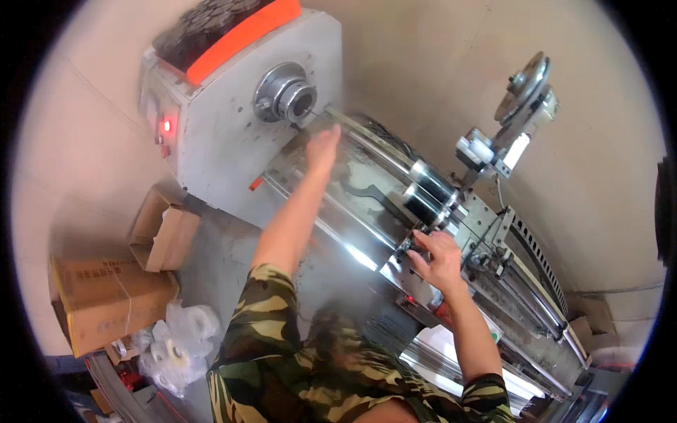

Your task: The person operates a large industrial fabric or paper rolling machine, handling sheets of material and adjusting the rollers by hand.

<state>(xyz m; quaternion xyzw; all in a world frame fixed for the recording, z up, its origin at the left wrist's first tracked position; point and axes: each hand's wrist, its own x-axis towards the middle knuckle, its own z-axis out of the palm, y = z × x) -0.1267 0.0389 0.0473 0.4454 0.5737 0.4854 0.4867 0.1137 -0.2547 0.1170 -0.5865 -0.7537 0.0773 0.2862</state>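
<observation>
My left hand (323, 149) is raised over the left part of the machine bed, just in front of the round metal spindle nose (296, 100). Blur smears its fingers, so what they hold, if anything, does not show. A thin rod or wire runs out of the spindle nose close to that hand. At the carriage, my right hand (440, 259) has thumb and forefinger spread around a small dark fitting (405, 247); whether it touches the fitting is unclear. Just beyond it sit shiny metal cylinders (427, 194). A grey hook-shaped wrench (371, 192) lies on the bed between my hands.
The white machine head (218, 134) carries an orange-edged tray (243, 39) of dark round parts and a lit red lamp (167, 126). A pulley arm (522, 88) rises behind the carriage. Cardboard boxes (116, 299) and plastic-wrapped rolls (173, 349) stand lower left.
</observation>
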